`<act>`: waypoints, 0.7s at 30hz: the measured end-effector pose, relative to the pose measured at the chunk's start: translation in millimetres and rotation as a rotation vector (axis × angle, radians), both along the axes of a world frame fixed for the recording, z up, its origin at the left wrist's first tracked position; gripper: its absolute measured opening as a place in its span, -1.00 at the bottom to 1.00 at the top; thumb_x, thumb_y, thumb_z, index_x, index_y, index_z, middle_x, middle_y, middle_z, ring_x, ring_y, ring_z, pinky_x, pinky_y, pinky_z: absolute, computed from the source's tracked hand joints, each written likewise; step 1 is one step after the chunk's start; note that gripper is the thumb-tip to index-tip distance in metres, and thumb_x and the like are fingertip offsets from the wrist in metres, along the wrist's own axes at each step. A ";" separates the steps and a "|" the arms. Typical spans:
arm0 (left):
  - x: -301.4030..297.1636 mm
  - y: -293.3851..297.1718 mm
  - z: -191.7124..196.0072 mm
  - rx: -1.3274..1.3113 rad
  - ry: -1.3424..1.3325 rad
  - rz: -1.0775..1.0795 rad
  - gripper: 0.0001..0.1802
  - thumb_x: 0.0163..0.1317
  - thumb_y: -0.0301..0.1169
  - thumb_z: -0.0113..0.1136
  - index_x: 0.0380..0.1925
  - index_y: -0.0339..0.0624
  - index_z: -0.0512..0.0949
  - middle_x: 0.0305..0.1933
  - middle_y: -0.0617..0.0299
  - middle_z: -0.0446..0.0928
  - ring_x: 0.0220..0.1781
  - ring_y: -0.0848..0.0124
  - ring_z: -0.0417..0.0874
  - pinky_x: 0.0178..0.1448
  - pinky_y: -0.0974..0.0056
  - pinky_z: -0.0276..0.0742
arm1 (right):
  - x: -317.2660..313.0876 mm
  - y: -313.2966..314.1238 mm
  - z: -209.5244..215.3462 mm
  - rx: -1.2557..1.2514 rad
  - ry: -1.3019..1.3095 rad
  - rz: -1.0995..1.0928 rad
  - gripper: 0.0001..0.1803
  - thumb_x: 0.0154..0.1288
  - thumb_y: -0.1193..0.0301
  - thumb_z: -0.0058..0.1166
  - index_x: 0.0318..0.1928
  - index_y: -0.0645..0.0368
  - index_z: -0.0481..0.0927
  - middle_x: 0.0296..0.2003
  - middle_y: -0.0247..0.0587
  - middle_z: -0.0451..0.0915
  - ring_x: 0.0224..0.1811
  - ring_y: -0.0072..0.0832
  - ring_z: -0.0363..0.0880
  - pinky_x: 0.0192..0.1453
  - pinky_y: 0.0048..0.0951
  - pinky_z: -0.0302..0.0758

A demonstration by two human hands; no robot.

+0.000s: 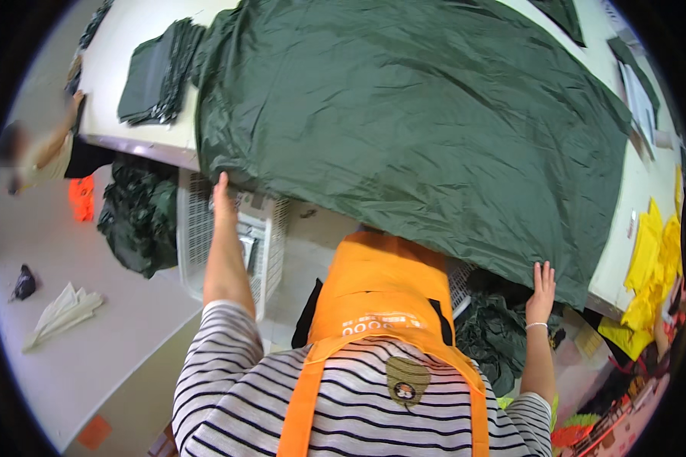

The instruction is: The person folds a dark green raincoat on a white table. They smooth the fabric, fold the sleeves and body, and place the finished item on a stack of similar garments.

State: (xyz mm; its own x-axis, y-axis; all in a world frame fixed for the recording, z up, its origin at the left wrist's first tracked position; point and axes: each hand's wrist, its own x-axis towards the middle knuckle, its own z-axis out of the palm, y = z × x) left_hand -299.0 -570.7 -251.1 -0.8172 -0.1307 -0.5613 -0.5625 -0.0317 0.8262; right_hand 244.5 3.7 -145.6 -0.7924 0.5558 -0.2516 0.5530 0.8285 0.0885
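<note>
A large dark green sheet of thin, creased cloth [404,129] lies spread across the white table and hangs over its near edge. At the sheet's near left corner is my left hand [221,196], seen edge-on with its fingers stretched out against the cloth. My right hand [542,292] touches the hanging near edge at the right, fingers extended and slightly apart. Neither hand shows a grip on the cloth. On the table's far left rests a stack of folded dark green cloth pieces [156,76].
White plastic baskets [274,244] stand under the table. Bundles of dark green cloth lie on the floor at left [139,217] and lower right [495,335]. Yellow cloth [652,251] hangs at the right. Another person [42,156] is at the far left. White cloth [65,314] lies on the floor.
</note>
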 end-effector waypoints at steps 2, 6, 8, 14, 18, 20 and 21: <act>-3.5 -19.8 5.8 -0.084 0.014 -0.002 -0.32 0.03 0.06 0.35 0.00 -0.24 0.50 0.03 0.21 0.54 0.02 0.42 0.52 0.03 0.33 0.36 | -5.5 -0.4 2.5 -0.018 0.018 -0.018 -0.17 0.06 0.82 -0.13 0.35 -0.10 0.24 0.41 -0.24 0.11 0.42 -0.14 0.11 0.39 -0.09 0.19; -7.3 -62.9 56.0 -0.341 -0.183 -0.248 -0.33 0.13 -0.01 0.29 -0.06 -0.50 0.52 -0.09 0.07 0.58 -0.10 0.30 0.60 0.04 0.28 0.44 | -8.1 4.8 27.1 -0.159 0.004 -0.033 -0.28 0.01 0.82 -0.11 0.22 0.00 0.42 0.30 -0.15 0.28 0.32 -0.15 0.28 0.29 -0.19 0.36; -3.4 -48.2 109.1 -0.167 -0.238 -0.289 -0.41 0.21 -0.09 0.22 -0.03 -0.48 0.50 -0.05 0.05 0.58 -0.05 0.29 0.61 0.04 0.26 0.47 | -0.4 23.7 39.9 -0.379 0.073 -0.064 -0.45 -0.04 0.80 -0.14 -0.02 0.14 0.58 0.08 0.01 0.49 0.13 -0.09 0.47 0.16 -0.25 0.47; -74.6 35.9 222.6 0.206 -0.145 -0.227 -0.51 0.34 -0.10 0.01 -0.03 -0.36 0.51 -0.01 0.05 0.59 -0.07 0.21 0.65 0.11 0.17 0.53 | -75.9 158.1 94.5 -0.227 0.006 -0.101 -0.73 0.01 0.65 -0.18 -0.37 0.34 0.62 -0.38 0.25 0.57 -0.25 0.12 0.55 -0.12 -0.15 0.49; -185.0 110.3 228.2 0.164 0.021 -0.302 -0.40 0.38 0.00 -0.09 -0.02 -0.42 0.48 -0.02 0.03 0.59 -0.03 0.20 0.62 0.13 0.19 0.50 | -166.3 288.2 62.1 -0.012 0.079 -0.026 -0.71 0.07 0.56 -0.15 -0.24 0.36 0.62 -0.27 0.23 0.59 -0.14 0.10 0.54 0.01 -0.09 0.47; -189.2 164.2 227.7 0.037 0.249 -0.207 -0.36 0.39 0.03 -0.14 -0.01 -0.44 0.48 -0.06 0.02 0.61 0.00 0.23 0.60 0.15 0.20 0.47 | -204.0 295.8 64.8 0.077 0.071 -0.116 -0.70 0.13 0.51 -0.13 -0.15 0.31 0.58 -0.22 0.16 0.60 -0.12 0.06 0.55 0.03 -0.09 0.47; -192.3 167.8 221.7 0.032 0.357 -0.212 -0.35 0.40 0.04 -0.16 0.00 -0.45 0.47 -0.07 0.01 0.61 0.02 0.24 0.60 0.16 0.20 0.45 | -234.0 281.9 71.2 0.110 0.001 -0.203 -0.69 0.17 0.48 -0.12 -0.09 0.28 0.55 -0.17 0.10 0.60 -0.08 0.02 0.54 0.05 -0.09 0.46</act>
